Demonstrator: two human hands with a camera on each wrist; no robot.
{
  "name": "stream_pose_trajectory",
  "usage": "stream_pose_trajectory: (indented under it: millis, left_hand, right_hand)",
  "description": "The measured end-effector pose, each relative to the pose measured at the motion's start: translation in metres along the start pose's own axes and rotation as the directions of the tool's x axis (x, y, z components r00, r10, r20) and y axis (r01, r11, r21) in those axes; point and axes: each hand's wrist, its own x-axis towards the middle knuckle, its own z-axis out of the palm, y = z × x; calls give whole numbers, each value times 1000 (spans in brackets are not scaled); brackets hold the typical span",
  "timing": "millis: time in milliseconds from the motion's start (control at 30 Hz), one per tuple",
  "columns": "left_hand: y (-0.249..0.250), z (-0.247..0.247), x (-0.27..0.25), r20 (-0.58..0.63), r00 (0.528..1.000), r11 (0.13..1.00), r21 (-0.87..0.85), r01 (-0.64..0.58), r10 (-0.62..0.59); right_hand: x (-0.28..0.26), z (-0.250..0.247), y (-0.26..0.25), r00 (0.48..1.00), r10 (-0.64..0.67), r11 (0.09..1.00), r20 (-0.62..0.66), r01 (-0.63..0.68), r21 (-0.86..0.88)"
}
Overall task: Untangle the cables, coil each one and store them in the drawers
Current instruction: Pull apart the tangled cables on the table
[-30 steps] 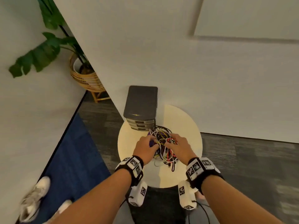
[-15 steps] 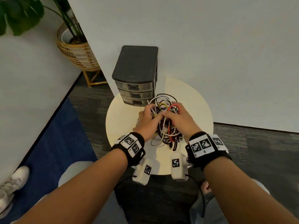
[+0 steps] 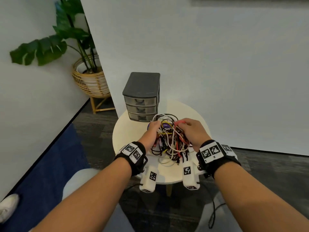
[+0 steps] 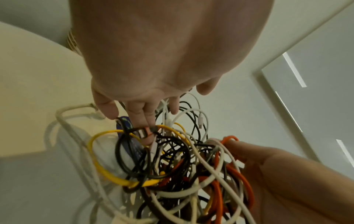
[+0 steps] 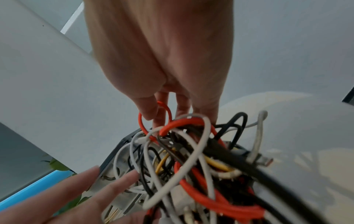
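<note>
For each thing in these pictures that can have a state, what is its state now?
Cable bundle: tangled, no cable coiled, lying on the table.
Drawer unit: all three drawers closed, upright on the table.
Left hand: fingers in the tangle, pinching a black cable.
Right hand: fingers hooked through an orange cable loop.
Potted plant: upright in its basket stand on the floor.

Your tangle of cables (image 3: 170, 139) mixes white, black, yellow and orange strands around something purple. The drawers (image 3: 142, 104) have a dark grey shell with smoky translucent fronts. The round surface (image 3: 127, 131) is cream; your wristbands (image 3: 133, 152) are black with black-and-white square markers.
</note>
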Motion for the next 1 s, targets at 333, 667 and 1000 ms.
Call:
stream_pose_trajectory:
  millis: [333, 667, 1000]
  left_hand:
    - [-4, -30, -3, -1, 998, 977, 208, -54, 55]
    - [-27, -37, 36, -181, 981, 975, 221, -21, 62]
    - [-21, -33, 44, -149, 979, 985, 120, -123, 141]
  right_hand:
    - [-3, -7, -15, 998, 37, 988, 54, -44, 149]
    - [34, -18, -20, 969, 130, 991, 211, -134, 6]
    - [46, 6, -18, 911, 238, 921, 338, -101, -377]
